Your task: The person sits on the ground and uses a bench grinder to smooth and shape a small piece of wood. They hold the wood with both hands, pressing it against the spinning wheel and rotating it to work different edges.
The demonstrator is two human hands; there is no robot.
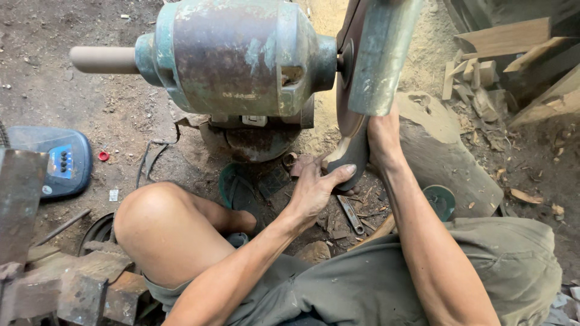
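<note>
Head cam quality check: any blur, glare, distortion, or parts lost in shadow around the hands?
Head view: soft daylight, no harsh glare; wide-lens bending at the edges; the worn green bench grinder motor is sharp; the left hand is clear on the dark curved wooden piece; the right hand is partly hidden behind the green wheel guard; rusty metal blocks lower left sit in shade.

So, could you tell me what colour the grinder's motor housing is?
The motor housing is green, worn to rusty brown; head view.
</note>
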